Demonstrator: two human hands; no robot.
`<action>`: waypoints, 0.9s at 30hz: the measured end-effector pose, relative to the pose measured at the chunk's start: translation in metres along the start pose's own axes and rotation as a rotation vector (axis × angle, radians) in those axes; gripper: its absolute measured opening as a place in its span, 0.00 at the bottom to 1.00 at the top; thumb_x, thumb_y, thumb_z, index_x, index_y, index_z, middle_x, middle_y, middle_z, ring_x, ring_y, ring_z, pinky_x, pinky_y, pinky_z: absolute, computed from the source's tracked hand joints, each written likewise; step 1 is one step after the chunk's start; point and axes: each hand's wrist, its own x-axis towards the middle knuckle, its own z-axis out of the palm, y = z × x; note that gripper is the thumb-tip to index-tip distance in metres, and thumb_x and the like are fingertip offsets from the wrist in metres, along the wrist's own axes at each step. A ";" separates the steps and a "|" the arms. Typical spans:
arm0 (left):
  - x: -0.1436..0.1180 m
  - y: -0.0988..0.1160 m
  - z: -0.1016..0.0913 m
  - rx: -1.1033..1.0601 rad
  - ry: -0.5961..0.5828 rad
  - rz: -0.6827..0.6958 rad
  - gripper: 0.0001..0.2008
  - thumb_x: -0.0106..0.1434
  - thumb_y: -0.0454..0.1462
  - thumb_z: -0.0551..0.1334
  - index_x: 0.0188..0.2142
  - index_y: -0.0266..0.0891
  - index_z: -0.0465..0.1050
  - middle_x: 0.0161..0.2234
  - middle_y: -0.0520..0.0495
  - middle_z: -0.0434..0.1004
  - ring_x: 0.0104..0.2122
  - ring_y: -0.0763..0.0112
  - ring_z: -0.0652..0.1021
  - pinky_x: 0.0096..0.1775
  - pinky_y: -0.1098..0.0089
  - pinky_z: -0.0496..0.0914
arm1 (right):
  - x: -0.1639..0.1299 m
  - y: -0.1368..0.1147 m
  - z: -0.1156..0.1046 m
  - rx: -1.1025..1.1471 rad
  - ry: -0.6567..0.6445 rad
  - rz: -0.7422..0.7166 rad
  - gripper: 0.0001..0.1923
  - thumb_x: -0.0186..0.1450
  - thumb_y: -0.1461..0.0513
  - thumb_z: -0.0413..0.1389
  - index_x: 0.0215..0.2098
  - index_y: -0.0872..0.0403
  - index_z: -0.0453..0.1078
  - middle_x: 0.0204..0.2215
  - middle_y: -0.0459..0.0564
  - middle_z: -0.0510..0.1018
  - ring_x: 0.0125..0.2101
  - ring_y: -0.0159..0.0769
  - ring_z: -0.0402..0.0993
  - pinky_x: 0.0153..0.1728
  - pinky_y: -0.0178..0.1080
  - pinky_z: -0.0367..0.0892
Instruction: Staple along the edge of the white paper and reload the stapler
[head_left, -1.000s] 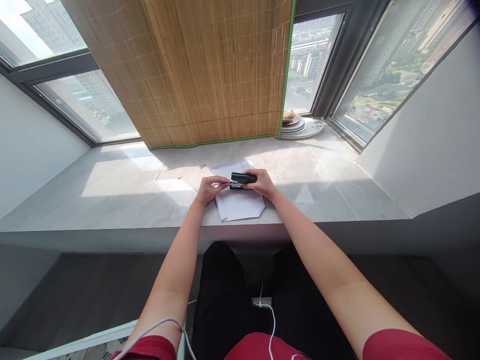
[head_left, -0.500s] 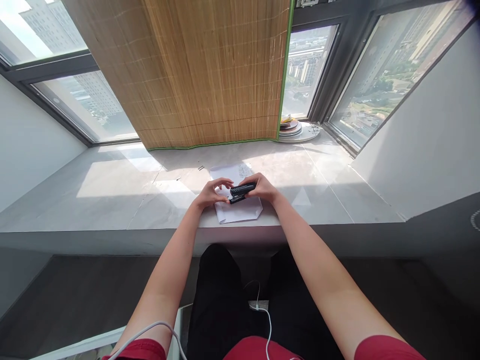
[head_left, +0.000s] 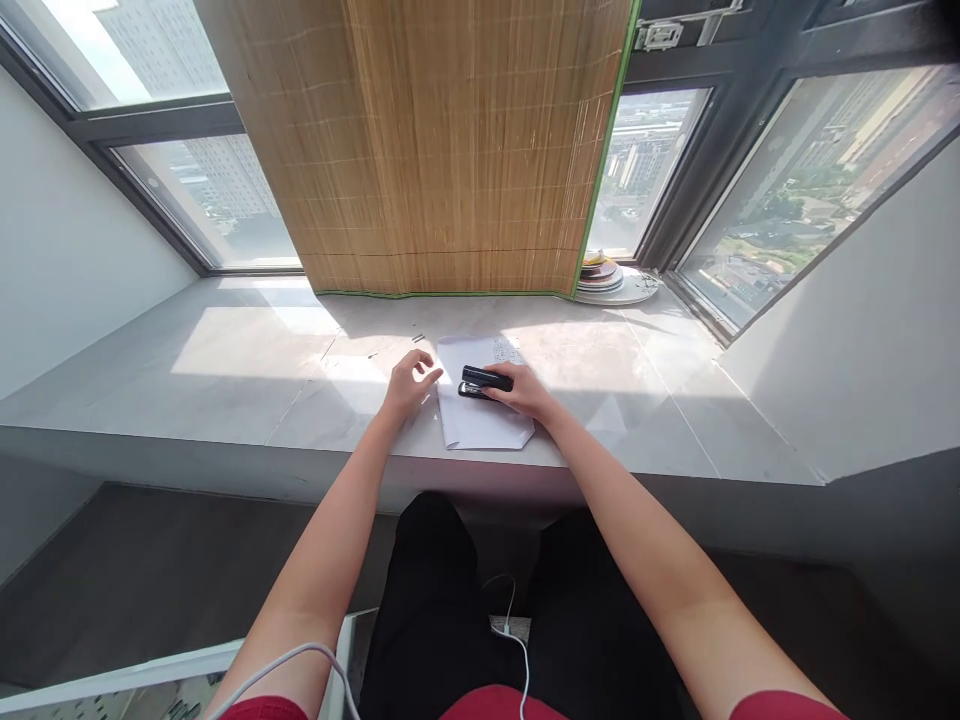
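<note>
The right hand (head_left: 525, 392) is closed around the near end of a black stapler (head_left: 486, 380), fingers wrapped over its top, and the stapler lies across the upper part of a white sheet of paper (head_left: 480, 425) that spreads out under and just in front of that hand. The left hand (head_left: 409, 380) is off the stapler, a short way to its left, fingers loosely spread and holding nothing, hovering at the paper's left edge over the grey stone sill (head_left: 247, 370). Just beyond the left hand's fingertips a few small loose staples (head_left: 418, 338) lie on the sill. Farther out, past both hands, hangs a bamboo blind (head_left: 457, 150). Well beyond the right hand and off to its right, a stack of plates (head_left: 611, 282) sits at the window.
</note>
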 end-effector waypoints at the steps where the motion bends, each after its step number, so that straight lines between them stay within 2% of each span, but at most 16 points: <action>1: -0.007 -0.010 -0.012 0.105 0.034 -0.071 0.06 0.70 0.40 0.63 0.45 0.43 0.73 0.47 0.41 0.79 0.44 0.58 0.77 0.52 0.57 0.73 | -0.001 -0.002 0.002 -0.039 -0.015 0.001 0.21 0.65 0.54 0.67 0.55 0.50 0.82 0.50 0.53 0.87 0.49 0.48 0.83 0.55 0.48 0.75; 4: -0.031 -0.040 -0.052 0.443 0.010 -0.237 0.16 0.71 0.40 0.61 0.55 0.40 0.75 0.57 0.32 0.76 0.58 0.46 0.75 0.61 0.47 0.70 | 0.000 -0.012 0.016 -0.066 -0.096 -0.004 0.20 0.69 0.55 0.64 0.58 0.48 0.79 0.50 0.51 0.87 0.48 0.46 0.83 0.53 0.46 0.74; 6: -0.043 -0.055 -0.074 0.614 -0.047 -0.284 0.21 0.73 0.44 0.58 0.62 0.40 0.74 0.67 0.28 0.69 0.69 0.38 0.67 0.68 0.40 0.62 | 0.004 -0.022 0.033 -0.044 -0.143 -0.004 0.19 0.70 0.56 0.63 0.58 0.47 0.78 0.49 0.50 0.87 0.48 0.45 0.83 0.52 0.44 0.74; 8: -0.050 -0.063 -0.087 0.690 -0.084 -0.354 0.25 0.76 0.47 0.55 0.66 0.40 0.71 0.72 0.28 0.64 0.74 0.37 0.60 0.70 0.35 0.57 | 0.012 -0.033 0.054 -0.037 -0.158 0.004 0.18 0.70 0.58 0.64 0.57 0.48 0.78 0.49 0.49 0.87 0.48 0.45 0.82 0.50 0.43 0.74; 10: -0.051 -0.065 -0.092 0.689 -0.090 -0.433 0.27 0.77 0.48 0.51 0.68 0.41 0.68 0.73 0.28 0.62 0.74 0.38 0.60 0.71 0.35 0.56 | 0.024 -0.041 0.077 -0.049 -0.149 0.015 0.16 0.70 0.61 0.64 0.56 0.48 0.78 0.48 0.49 0.87 0.48 0.46 0.82 0.49 0.43 0.73; 13: -0.050 -0.064 -0.089 0.672 -0.087 -0.465 0.27 0.78 0.48 0.48 0.68 0.42 0.67 0.73 0.29 0.63 0.73 0.38 0.63 0.71 0.34 0.56 | 0.039 -0.047 0.104 -0.065 -0.137 0.019 0.15 0.70 0.63 0.65 0.54 0.47 0.78 0.46 0.48 0.87 0.46 0.46 0.82 0.49 0.43 0.72; 15: -0.050 -0.062 -0.088 0.675 -0.091 -0.461 0.27 0.77 0.48 0.48 0.68 0.41 0.67 0.72 0.28 0.64 0.73 0.37 0.63 0.70 0.34 0.56 | 0.044 -0.051 0.114 -0.052 -0.132 0.014 0.15 0.69 0.62 0.66 0.54 0.44 0.78 0.46 0.46 0.87 0.47 0.46 0.82 0.50 0.43 0.72; 17: -0.050 -0.062 -0.088 0.675 -0.096 -0.461 0.27 0.77 0.49 0.48 0.67 0.41 0.67 0.72 0.27 0.64 0.72 0.36 0.63 0.70 0.35 0.56 | 0.045 -0.055 0.113 -0.059 -0.094 0.000 0.17 0.68 0.60 0.68 0.55 0.42 0.77 0.50 0.45 0.86 0.49 0.45 0.81 0.51 0.42 0.73; 18: -0.050 -0.062 -0.088 0.674 -0.098 -0.462 0.27 0.77 0.49 0.48 0.67 0.41 0.67 0.72 0.27 0.64 0.72 0.36 0.63 0.70 0.35 0.56 | 0.045 -0.057 0.106 -0.098 -0.041 0.009 0.18 0.69 0.57 0.68 0.56 0.41 0.77 0.51 0.45 0.86 0.50 0.44 0.81 0.51 0.41 0.73; 20: -0.050 -0.063 -0.089 0.672 -0.095 -0.468 0.28 0.76 0.49 0.48 0.67 0.41 0.67 0.71 0.27 0.64 0.72 0.36 0.63 0.70 0.35 0.56 | 0.041 -0.057 0.082 -0.228 0.113 0.073 0.12 0.73 0.53 0.64 0.53 0.44 0.79 0.49 0.46 0.86 0.47 0.42 0.80 0.49 0.39 0.73; 21: -0.049 -0.064 -0.089 0.670 -0.096 -0.469 0.28 0.76 0.49 0.47 0.68 0.41 0.67 0.71 0.27 0.64 0.72 0.36 0.63 0.70 0.35 0.56 | 0.037 -0.055 0.063 -0.310 0.203 0.134 0.11 0.76 0.52 0.59 0.49 0.47 0.80 0.45 0.48 0.86 0.44 0.41 0.79 0.47 0.38 0.72; 22: -0.049 -0.065 -0.089 0.668 -0.099 -0.467 0.28 0.76 0.49 0.47 0.68 0.41 0.66 0.71 0.27 0.64 0.73 0.36 0.63 0.70 0.35 0.55 | 0.032 -0.051 0.042 -0.362 0.263 0.194 0.16 0.79 0.53 0.52 0.42 0.50 0.80 0.40 0.51 0.85 0.40 0.41 0.78 0.44 0.39 0.71; 24: -0.048 -0.067 -0.089 0.660 -0.115 -0.464 0.28 0.76 0.49 0.46 0.68 0.41 0.65 0.72 0.27 0.64 0.73 0.36 0.61 0.70 0.34 0.55 | 0.017 -0.039 -0.004 -0.463 0.339 0.315 0.23 0.78 0.58 0.47 0.31 0.54 0.78 0.30 0.56 0.81 0.35 0.44 0.74 0.40 0.42 0.68; 26: -0.048 -0.069 -0.089 0.656 -0.129 -0.467 0.29 0.77 0.49 0.45 0.69 0.41 0.65 0.72 0.27 0.62 0.74 0.36 0.60 0.71 0.33 0.53 | -0.003 -0.022 -0.045 -0.576 0.385 0.454 0.20 0.74 0.63 0.50 0.27 0.56 0.77 0.28 0.60 0.79 0.35 0.47 0.75 0.40 0.43 0.65; 27: -0.047 -0.069 -0.088 0.657 -0.130 -0.470 0.29 0.77 0.49 0.45 0.69 0.41 0.64 0.73 0.27 0.62 0.74 0.36 0.59 0.71 0.33 0.53 | -0.012 -0.014 -0.061 -0.705 0.328 0.582 0.18 0.72 0.63 0.50 0.29 0.57 0.78 0.30 0.61 0.80 0.36 0.48 0.76 0.40 0.42 0.65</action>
